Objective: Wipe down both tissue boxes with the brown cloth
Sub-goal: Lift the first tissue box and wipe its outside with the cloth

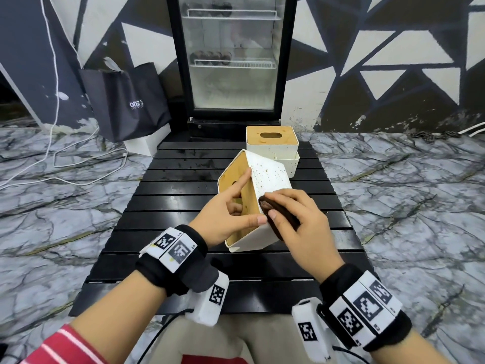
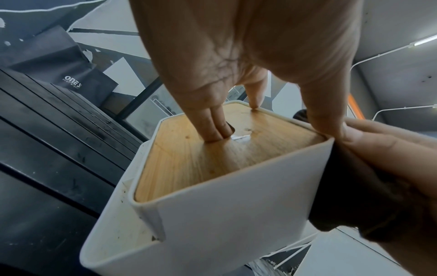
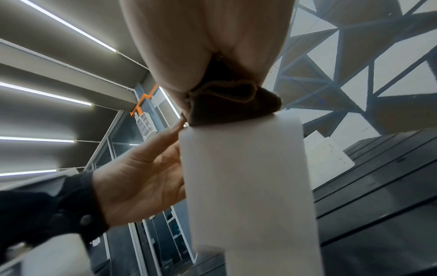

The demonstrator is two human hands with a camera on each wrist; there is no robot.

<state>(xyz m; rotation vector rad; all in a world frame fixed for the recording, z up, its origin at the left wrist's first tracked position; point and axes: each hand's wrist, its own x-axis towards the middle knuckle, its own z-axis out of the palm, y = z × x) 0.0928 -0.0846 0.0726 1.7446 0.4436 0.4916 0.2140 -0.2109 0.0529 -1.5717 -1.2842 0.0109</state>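
A white speckled tissue box (image 1: 270, 177) with a wooden lid lies tipped on its side over the black slatted table (image 1: 183, 206), lid facing left. My left hand (image 1: 228, 208) grips it: two fingers (image 2: 217, 127) hook into the lid slot, the thumb lies along the box edge. My right hand (image 1: 296, 222) holds the bunched brown cloth (image 1: 278, 214) and presses it on the box's upper side near the close edge; the cloth (image 3: 231, 104) also shows in the right wrist view. A second tissue box (image 1: 271, 144) stands upright just behind.
A glass-door fridge (image 1: 232, 56) stands behind the table. A black paper bag (image 1: 126, 101) leans on a white box at the back left, with white cables (image 1: 86, 158) across the marble floor. A small white tray (image 1: 292, 164) sits beside the upright box.
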